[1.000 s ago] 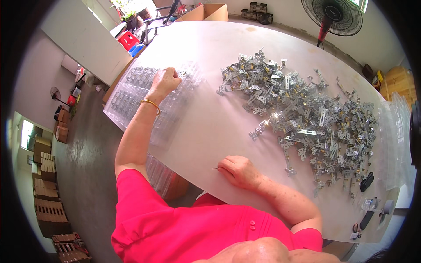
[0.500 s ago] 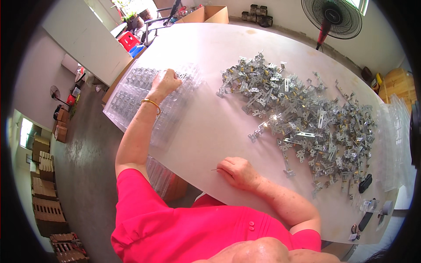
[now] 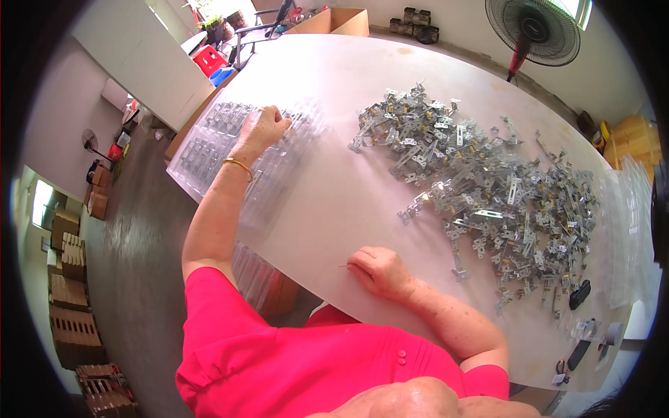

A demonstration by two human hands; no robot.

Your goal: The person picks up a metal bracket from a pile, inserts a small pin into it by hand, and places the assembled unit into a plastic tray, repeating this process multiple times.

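Note:
My left hand, fingers closed, is over the clear plastic trays at the table's left. Several small metal parts lie in the tray pockets beneath and beside it. What those fingers pinch, if anything, cannot be made out. By the table's near edge rests my right hand, closed, with a thin metal piece sticking out to the left of its fingertips; the rest of that piece is hidden in the hand. A large heap of silvery metal lock parts, some with brass-coloured bits, spreads over the right half of the table.
The white table has a curved far edge. Empty clear trays are stacked at its right end, near a black object, a tape roll and small scissors. A fan and a cardboard box stand beyond.
My left hand has shifted only slightly over the trays, its fingers now a little lower. My right hand stays almost in place, still gripping the thin piece. The whole view has moved a little.

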